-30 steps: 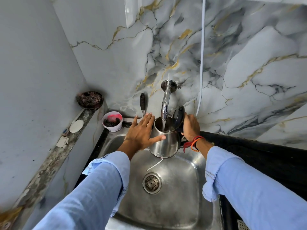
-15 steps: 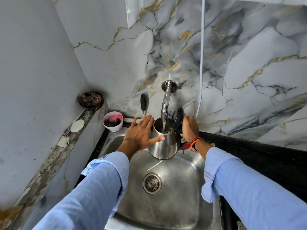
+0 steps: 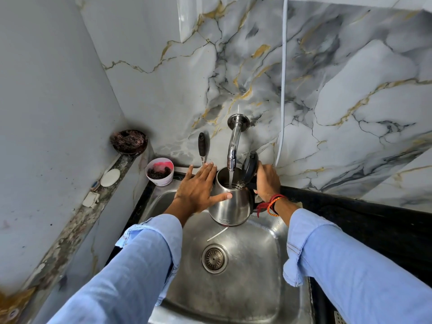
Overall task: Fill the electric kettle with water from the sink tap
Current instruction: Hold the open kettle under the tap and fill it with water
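While water runs from the tap (image 3: 233,146) into the kettle (image 3: 231,202) held above the sink (image 3: 245,288), the right hand (image 3: 266,181) grips its handle; the left hand (image 3: 198,188), fingers spread flat, steadies its side. Best keep the mouth centred under the tap and watch the level.

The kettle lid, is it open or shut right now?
Open. The lid stands flipped up behind the kettle mouth, and tap water streams inside.

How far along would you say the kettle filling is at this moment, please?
Done: the kettle sits under the tap with its lid open. In hand: water runs into it, the right hand at the handle, the left hand flat against its side. Left: the water level is hidden; tap needs shutting, lid closing.
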